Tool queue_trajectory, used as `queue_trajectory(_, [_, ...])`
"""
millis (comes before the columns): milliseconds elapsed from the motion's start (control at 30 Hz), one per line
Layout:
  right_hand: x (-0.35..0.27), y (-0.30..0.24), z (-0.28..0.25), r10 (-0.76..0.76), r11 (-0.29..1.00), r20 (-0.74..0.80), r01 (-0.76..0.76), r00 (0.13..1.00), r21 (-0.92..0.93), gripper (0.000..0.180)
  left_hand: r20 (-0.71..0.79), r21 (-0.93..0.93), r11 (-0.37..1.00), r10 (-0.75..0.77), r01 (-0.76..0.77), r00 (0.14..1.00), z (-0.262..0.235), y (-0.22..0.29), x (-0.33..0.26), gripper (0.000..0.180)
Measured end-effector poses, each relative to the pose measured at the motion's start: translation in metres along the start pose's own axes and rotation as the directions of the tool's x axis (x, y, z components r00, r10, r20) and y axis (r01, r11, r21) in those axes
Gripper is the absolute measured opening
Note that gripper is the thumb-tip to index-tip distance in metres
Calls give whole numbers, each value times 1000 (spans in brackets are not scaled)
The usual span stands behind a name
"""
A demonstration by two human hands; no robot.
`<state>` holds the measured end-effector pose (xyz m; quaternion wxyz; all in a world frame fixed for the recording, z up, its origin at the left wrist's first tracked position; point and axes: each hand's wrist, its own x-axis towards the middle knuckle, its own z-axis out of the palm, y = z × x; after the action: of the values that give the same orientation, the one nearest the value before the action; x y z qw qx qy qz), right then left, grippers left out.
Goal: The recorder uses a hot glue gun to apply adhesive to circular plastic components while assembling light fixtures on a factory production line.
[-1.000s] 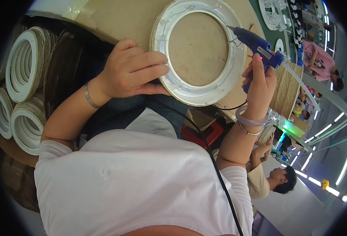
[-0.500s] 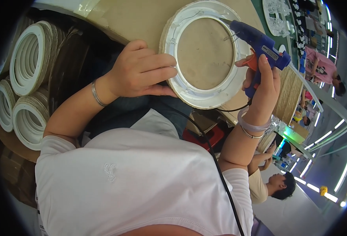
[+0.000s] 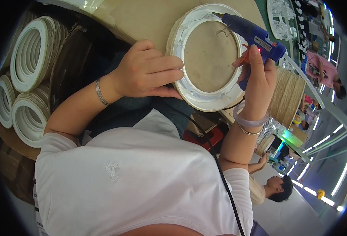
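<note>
A white ring frame [image 3: 181, 82] with a rope-wrapped outer side stands tilted on the brown work surface. My left hand [image 3: 152, 70] grips its left edge, fingers over the rim and thumb below. In my right hand [image 3: 258, 74] is a blue hot glue gun [image 3: 252, 33] with an orange trigger, the index finger at the trigger. The gun's nozzle points left, at the upper part of the ring's white face. A translucent glue stick [image 3: 299, 70] sticks out of the gun's rear. Wisps of glue string [image 3: 223, 30] hang below the nozzle.
Stacks of similar rope-sided rings [image 3: 28, 55] stand at the left. Another rope-covered stack [image 3: 287, 94] is beyond my right wrist. A black cable [image 3: 209, 139] runs across my lap. Clear plastic parts [image 3: 279, 17] lie on a green surface at the upper right. Other people sit farther right.
The glue gun's nozzle has moved left and slightly up along the ring's top. The ring has shifted slightly right and down in view, my left hand still gripping it.
</note>
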<state>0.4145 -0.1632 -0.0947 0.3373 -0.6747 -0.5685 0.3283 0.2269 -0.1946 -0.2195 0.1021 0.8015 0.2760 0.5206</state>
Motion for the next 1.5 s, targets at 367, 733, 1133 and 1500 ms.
queue_trajectory(367, [-1,1,0,15,1000,11,-16,1000,9,24,2,4,1000,-7,7,1000,0,0,-1,33])
queue_trajectory(733, [-7,1,-5,38,999,10,-38,999,-13,23,2,1,1000,-3,3,1000,1,1,0,33])
queue_trajectory(1133, [-9,-1,-7,63,998,5,-63,998,-25,22,5,2,1000,1,-1,1000,0,1,0,34])
queue_trajectory(1500, [-38,-10,-32,-21,985,-112,40,993,169,30,46,-138,950,-276,280,960,-23,11,17,47])
